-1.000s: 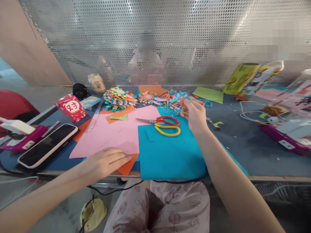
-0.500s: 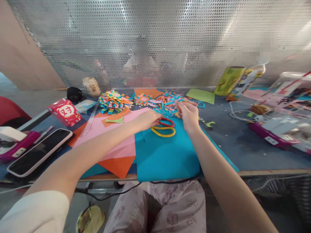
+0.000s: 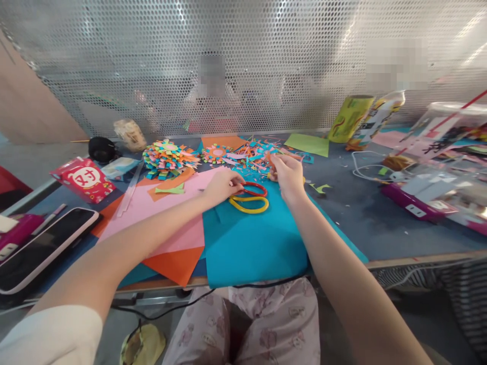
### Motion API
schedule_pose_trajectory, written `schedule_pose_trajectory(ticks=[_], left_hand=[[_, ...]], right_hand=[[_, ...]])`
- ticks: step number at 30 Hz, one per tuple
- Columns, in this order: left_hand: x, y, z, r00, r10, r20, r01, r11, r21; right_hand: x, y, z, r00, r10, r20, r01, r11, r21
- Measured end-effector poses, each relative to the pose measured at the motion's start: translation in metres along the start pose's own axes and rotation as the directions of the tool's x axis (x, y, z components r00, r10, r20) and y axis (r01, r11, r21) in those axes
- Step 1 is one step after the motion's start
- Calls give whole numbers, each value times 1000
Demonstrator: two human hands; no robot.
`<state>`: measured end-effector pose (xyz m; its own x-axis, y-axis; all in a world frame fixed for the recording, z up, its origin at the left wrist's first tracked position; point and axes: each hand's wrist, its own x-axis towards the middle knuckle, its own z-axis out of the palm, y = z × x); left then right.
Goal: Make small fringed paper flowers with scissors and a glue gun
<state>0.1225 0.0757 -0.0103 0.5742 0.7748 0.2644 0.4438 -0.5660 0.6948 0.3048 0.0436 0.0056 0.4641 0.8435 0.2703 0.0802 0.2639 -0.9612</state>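
Observation:
My left hand (image 3: 222,184) reaches across the pink sheet (image 3: 163,209), and its curled fingers close on the scissors (image 3: 249,198) near the pivot. The red and yellow handles lie on the blue sheet (image 3: 251,243). My right hand (image 3: 286,172) is just right of the scissors, at the edge of a heap of paper scraps (image 3: 249,151). It pinches a small orange and yellow paper strip. An orange sheet (image 3: 173,266) sticks out from under the pink one.
A layered paper flower (image 3: 165,157) and a red packet (image 3: 84,177) lie to the left, with a phone (image 3: 41,248) at the near left edge. Green paper (image 3: 308,144), a yellow can (image 3: 348,119) and a purple device (image 3: 414,204) with cables are on the right. A perforated metal screen stands behind, a person beyond it.
My left hand left the pink sheet near the table edge and moved forward onto the scissors. My right hand stayed at the scrap heap. The view shifted slightly right.

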Motion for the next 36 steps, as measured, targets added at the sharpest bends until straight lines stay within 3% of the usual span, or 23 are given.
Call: schedule_pose_trajectory(ticks=[2,4,6,8,10,13,16,18,20,22,25,29,33,36], left_hand=[[0,6,-1,1000,5,-15,-6,999,-53],[-1,16,-5,999,-12,-47,0,967,-253],[-7,29,-13,995,-82,-61,29,798,-602],[-19,46,-26,990,-133,42,115,603,-789],[-40,64,-45,975,-127,184,224,596,-771],[-83,80,-82,963,-123,239,254,708,-659],[-130,72,-108,993,-102,55,115,825,-554],[-159,56,-111,991,-128,-43,110,952,-287],[-184,38,-101,992,-111,-62,110,994,-18],[-202,21,-86,995,-102,16,94,958,272],[-216,8,-70,994,64,88,-100,854,511],[-215,4,-67,924,339,177,-364,643,673],[-211,7,-66,849,476,231,-453,426,783],[-218,16,-68,853,501,147,-404,454,794]], right_hand=[[1,0,0,1000,-1,-5,1,1000,-5],[1,0,-1,1000,-3,-7,3,1000,-4],[1,1,0,1000,-7,-1,7,1000,2],[1,1,0,1000,-11,6,11,1000,7],[1,0,-1,1000,-15,12,15,1000,13],[0,-2,-2,1000,-18,18,17,999,31],[0,-6,-2,1000,-17,20,16,998,61],[0,-6,-2,1000,-16,21,15,997,73],[0,-5,-1,1000,-14,26,12,997,73],[-1,-2,1,999,-11,36,9,998,61],[-2,3,4,998,-12,55,10,999,33],[-5,4,4,997,-10,81,10,1000,-2],[-6,2,2,996,11,86,-8,999,-32],[-7,0,2,996,24,87,-20,998,-52]])
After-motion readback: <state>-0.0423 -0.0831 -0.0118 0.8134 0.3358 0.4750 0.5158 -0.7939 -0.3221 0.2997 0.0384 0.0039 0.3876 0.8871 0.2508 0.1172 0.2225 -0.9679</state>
